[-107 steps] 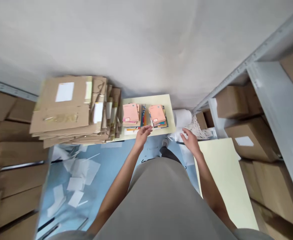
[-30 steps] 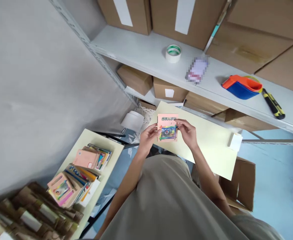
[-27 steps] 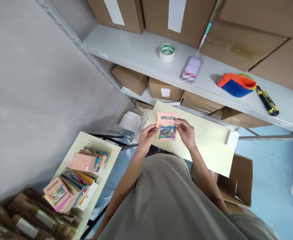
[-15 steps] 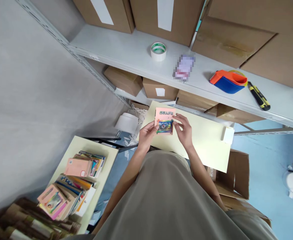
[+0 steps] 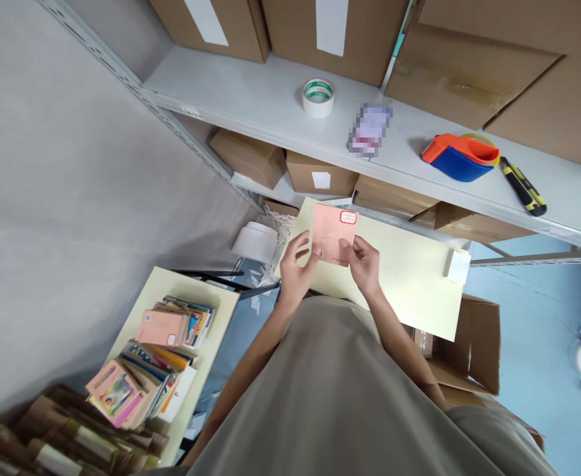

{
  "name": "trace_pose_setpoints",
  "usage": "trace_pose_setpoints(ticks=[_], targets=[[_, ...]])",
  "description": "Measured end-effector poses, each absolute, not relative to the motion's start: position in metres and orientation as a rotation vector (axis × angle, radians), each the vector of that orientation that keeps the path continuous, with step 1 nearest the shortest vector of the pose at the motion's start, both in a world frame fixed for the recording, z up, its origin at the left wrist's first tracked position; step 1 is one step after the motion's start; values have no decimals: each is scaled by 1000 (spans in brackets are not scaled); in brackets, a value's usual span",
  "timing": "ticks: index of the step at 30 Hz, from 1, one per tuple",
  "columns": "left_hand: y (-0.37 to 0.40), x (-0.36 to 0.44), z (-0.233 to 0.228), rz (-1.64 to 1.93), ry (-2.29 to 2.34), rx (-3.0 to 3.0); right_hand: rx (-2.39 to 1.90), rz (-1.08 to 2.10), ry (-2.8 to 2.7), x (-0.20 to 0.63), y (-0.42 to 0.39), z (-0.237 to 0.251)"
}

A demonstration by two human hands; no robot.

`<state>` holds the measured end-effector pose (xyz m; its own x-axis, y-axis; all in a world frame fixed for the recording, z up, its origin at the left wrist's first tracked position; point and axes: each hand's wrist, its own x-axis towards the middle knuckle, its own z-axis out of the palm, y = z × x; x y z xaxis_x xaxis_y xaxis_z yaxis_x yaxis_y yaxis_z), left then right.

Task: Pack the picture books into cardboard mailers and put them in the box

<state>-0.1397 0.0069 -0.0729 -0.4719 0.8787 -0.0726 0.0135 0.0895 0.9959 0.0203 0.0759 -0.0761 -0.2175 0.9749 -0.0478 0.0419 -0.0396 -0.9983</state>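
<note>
A small pink booklet (image 5: 336, 231) is held over the pale yellow table (image 5: 419, 277), its plain back side up with a small red-edged label at its top corner. My right hand (image 5: 364, 266) grips its lower right edge. My left hand (image 5: 296, 271) touches its left edge with fingers spread. Two piles of similar booklets (image 5: 156, 354) lie on a second yellow table (image 5: 211, 301) at lower left.
A grey metal shelf (image 5: 280, 99) carries a tape roll (image 5: 318, 97), an orange and blue tape dispenser (image 5: 461, 157), a yellow utility knife (image 5: 523, 186) and cardboard boxes (image 5: 473, 66). Flattened cartons (image 5: 47, 443) lie lower left. An open carton (image 5: 473, 360) stands under the table.
The booklet has been flipped from its picture cover to its plain back. Before that I turned from the booklet piles to this table with one booklet in hand.
</note>
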Motion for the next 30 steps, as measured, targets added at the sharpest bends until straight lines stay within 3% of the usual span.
trace_pose_setpoints(ticks=[9, 16, 21, 25, 30], targets=[[4, -155, -85, 1383, 1517, 559, -1089, 1577, -1390, 27, 86, -79], [4, -153, -76, 1416, 1687, 736, -1170, 1293, -1373, 24, 77, -81], [3, -130, -74, 1477, 1720, 925, -1120, 1499, -1378, 7, 58, -81], [0, -118, -69, 1451, 1676, 1109, -1144, 1439, -1388, 8, 61, -80], [6, -145, -65, 1478, 1751, 907, -1080, 1507, -1475, 29, 82, -77]])
